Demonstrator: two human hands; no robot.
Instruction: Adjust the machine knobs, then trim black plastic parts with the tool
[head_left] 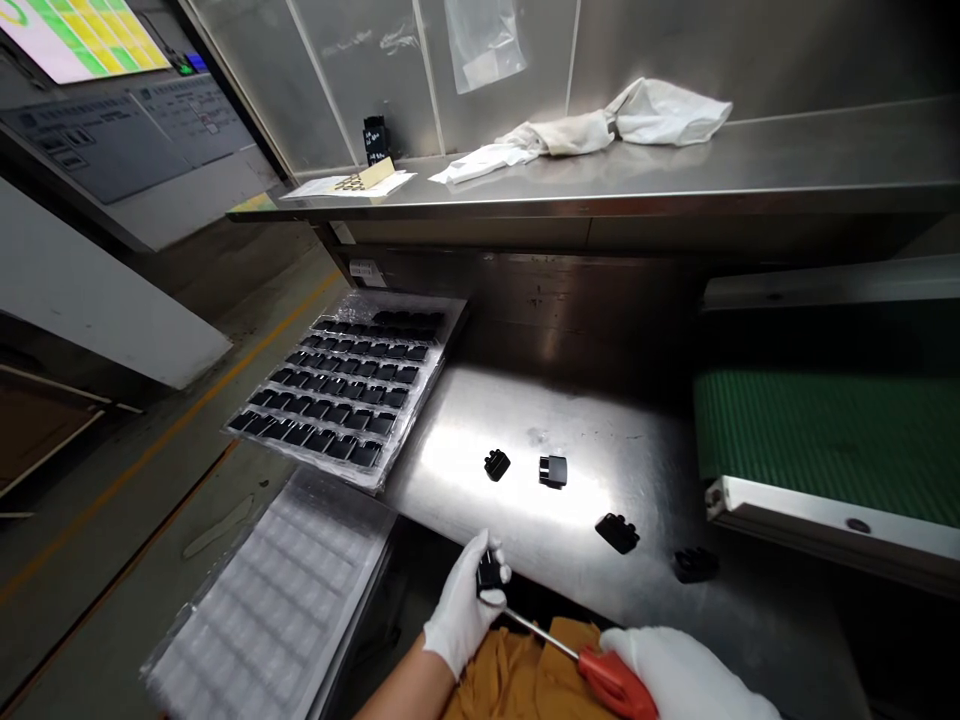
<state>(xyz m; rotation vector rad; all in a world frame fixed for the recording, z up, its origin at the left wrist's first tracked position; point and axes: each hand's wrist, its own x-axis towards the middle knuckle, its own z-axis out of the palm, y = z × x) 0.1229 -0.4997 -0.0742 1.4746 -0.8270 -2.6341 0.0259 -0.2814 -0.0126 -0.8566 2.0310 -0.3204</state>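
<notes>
At lower centre, pinching small black plastic part [489,574], likely light, stiff, best held by edges, in white-gloved left hand [458,606]; gripping red-handled metal tool [613,683] in right hand [684,672]

The filled tray [421,388] lies left of centre, at the left side of the tabletop [480,400], with stacked trays [277,600] toward the lower left of the frame and four loose pieces [553,471] spread from the centre to the lower right, short of the conveyor [825,430] at the right edge. At bottom centre, the held piece [489,570] sits in the left hand [461,600], with the tool [544,633] running from near it to the right hand [686,675]. Across the top, the shelf [810,150] bears a cloth [570,135] and, at its left end, papers [322,187], apparently with a small block [375,140] behind them.
</notes>
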